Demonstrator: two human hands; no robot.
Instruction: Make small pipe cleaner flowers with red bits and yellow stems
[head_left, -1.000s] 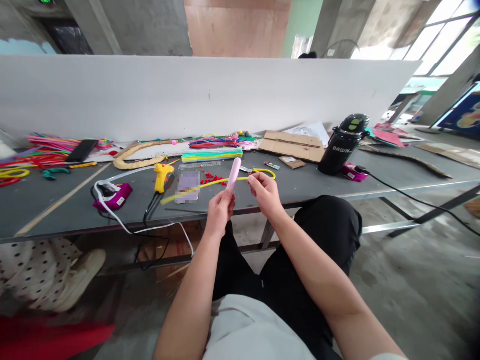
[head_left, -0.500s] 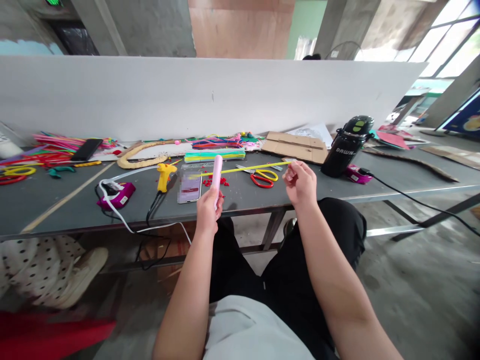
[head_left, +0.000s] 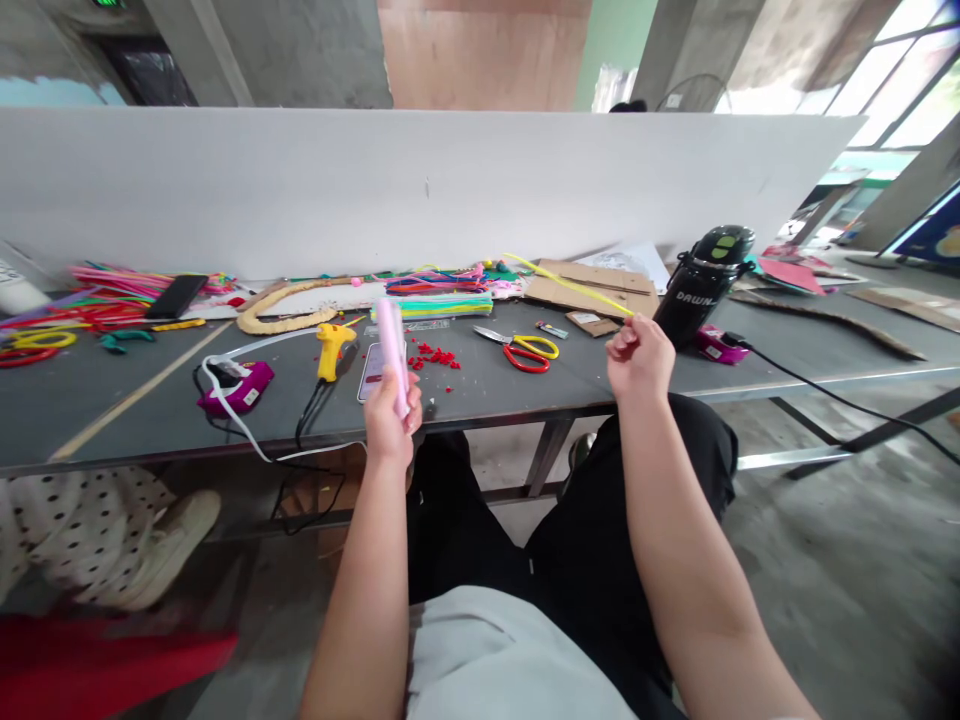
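My left hand (head_left: 392, 415) is closed around a slim pink mini hair straightener (head_left: 391, 345), held upright over the table's front edge. Between the pinched fingertips of my right hand (head_left: 640, 358) is one end of a yellow pipe cleaner (head_left: 574, 285). Its free end points up and left, in front of the cardboard. Behind the straightener lies a phone (head_left: 370, 378), partly covered by it. Small red bits (head_left: 435, 356) are scattered beside the phone. Scissors (head_left: 529, 350) with red and yellow handles rest on the table between my hands.
A yellow glue gun (head_left: 330, 352) stands left of the phone, its cord hanging over the edge. Bundled pipe cleaners (head_left: 435, 306) and cardboard (head_left: 592, 285) lie along the white partition (head_left: 300, 190). At right stands a black bottle (head_left: 694, 290). Another person's shoe (head_left: 172, 550) shows at lower left.
My right hand has moved right, and the yellow pipe cleaner that stretched across to the straightener now points up and left, apart from it. My left hand has shifted left with the straightener.
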